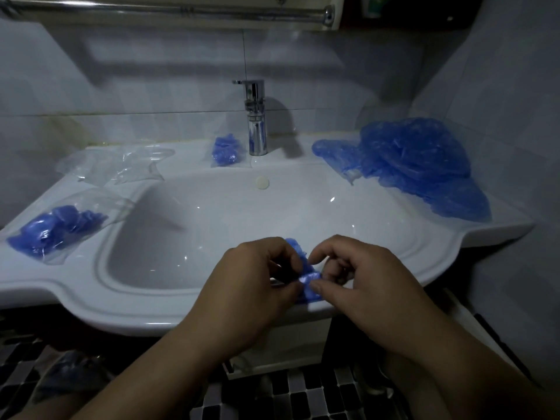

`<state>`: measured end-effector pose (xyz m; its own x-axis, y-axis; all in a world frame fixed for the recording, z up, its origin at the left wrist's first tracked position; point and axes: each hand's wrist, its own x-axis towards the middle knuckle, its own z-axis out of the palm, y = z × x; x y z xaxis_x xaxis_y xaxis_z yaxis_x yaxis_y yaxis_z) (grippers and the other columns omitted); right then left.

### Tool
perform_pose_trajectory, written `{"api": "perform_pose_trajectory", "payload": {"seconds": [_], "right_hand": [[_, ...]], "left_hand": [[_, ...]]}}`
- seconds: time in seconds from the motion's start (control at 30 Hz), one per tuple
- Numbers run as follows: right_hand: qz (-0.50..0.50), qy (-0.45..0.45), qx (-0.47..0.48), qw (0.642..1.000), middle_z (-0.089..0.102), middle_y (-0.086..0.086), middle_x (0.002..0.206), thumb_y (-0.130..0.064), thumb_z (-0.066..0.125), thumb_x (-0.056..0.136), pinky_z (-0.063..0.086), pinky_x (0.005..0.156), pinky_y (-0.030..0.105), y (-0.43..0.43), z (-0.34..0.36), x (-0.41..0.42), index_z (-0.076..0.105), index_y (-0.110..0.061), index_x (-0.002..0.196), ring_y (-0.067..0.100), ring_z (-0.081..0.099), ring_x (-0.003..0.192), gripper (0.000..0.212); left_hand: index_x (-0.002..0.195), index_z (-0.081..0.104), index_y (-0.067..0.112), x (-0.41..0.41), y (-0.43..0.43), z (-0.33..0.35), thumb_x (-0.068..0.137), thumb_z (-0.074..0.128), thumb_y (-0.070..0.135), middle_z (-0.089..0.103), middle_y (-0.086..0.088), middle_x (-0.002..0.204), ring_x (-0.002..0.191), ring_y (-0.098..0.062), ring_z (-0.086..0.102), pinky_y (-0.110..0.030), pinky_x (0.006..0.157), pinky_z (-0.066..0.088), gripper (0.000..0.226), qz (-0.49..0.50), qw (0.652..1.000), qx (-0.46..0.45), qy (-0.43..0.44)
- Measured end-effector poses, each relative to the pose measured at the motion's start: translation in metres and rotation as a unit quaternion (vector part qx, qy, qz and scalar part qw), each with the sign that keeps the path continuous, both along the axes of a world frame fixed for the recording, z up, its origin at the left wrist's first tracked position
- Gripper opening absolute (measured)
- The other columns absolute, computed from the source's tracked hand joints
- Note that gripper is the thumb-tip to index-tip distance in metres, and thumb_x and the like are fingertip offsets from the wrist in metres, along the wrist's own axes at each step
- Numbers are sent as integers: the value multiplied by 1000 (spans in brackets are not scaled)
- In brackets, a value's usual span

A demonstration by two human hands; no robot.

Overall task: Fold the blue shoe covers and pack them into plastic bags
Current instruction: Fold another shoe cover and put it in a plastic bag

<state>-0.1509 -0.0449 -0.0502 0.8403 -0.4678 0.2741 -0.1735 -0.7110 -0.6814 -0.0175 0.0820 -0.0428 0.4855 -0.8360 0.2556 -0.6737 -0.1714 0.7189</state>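
Blue crumpled plastic shoe cover (pixel 306 275): head view, 6 o'clock above the white ceramic sink's rim (pixel 151 310), pinched between left hand (pixel 257 280) and right hand (pixel 360 274), which are close together.
Fold: probably squeeze out air and pin each crease.
Filled clear plastic bags: two, at 9 o'clock (pixel 57 228) and 12 o'clock (pixel 225 151).
Empty clear bags (pixel 115 162): 10 o'clock, number unclear.
Loose blue heap (pixel 409 159): one, 2 o'clock.

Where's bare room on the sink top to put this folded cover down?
Bare: the front rim between the left packed bag and the left hand, and the ledge between the faucet and the loose covers. Crowded: empty bags back left, the whole right.
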Motion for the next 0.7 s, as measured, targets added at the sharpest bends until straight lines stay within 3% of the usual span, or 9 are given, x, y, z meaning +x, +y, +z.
{"api": "perform_pose_trajectory", "payload": {"seconds": [0.13,0.2,0.27,0.33,0.43,0.6,0.7], "right_hand": [[-16,3,-80,997,62,-11,74,-28,71,84,51,70,28,1,-5,4,65,-31,77,6,59,76,9],[-7,18,-101,995,59,-14,82,-38,68,84,49,75,29,-2,-6,4,69,-32,79,4,56,84,7],[18,46,-100,994,57,-16,87,-52,65,78,48,78,26,-6,-4,1,70,-34,85,2,53,92,21],[48,66,-113,990,55,-19,91,-58,67,71,47,78,23,-9,-1,-3,69,-36,89,2,52,95,28],[78,69,-138,985,56,-19,88,-43,80,71,44,72,19,-11,5,-8,66,-38,81,5,53,91,18],[95,49,-83,991,62,-16,84,-34,68,77,49,75,27,-10,8,-10,70,-30,82,8,60,88,7],[60,32,-34,997,66,-14,83,-26,69,84,51,74,25,-10,6,-9,69,-33,91,7,63,84,11]], "left_hand": [[61,63,36,-2,-3,-3,75,80,17,67,17,79,78,1,64,-14,72,49,29,7,998,9,-62],[65,71,33,-2,-2,-3,77,77,18,67,17,82,80,0,63,-16,73,47,20,-1,996,10,-86],[74,75,29,0,-1,-3,76,70,27,68,17,84,82,0,63,-19,75,49,6,-21,996,14,-87],[78,76,27,2,4,2,69,54,39,68,15,89,84,-1,62,-19,77,48,26,-68,991,35,-113],[83,77,27,6,11,7,65,51,36,63,15,94,86,-1,60,-16,76,46,33,-138,976,64,-157],[83,69,37,3,13,6,77,61,54,64,14,79,72,-2,61,-20,63,47,19,-104,985,53,-125],[84,66,36,2,8,6,82,70,36,67,16,74,66,0,61,-15,59,41,4,-55,995,43,-72]]}}
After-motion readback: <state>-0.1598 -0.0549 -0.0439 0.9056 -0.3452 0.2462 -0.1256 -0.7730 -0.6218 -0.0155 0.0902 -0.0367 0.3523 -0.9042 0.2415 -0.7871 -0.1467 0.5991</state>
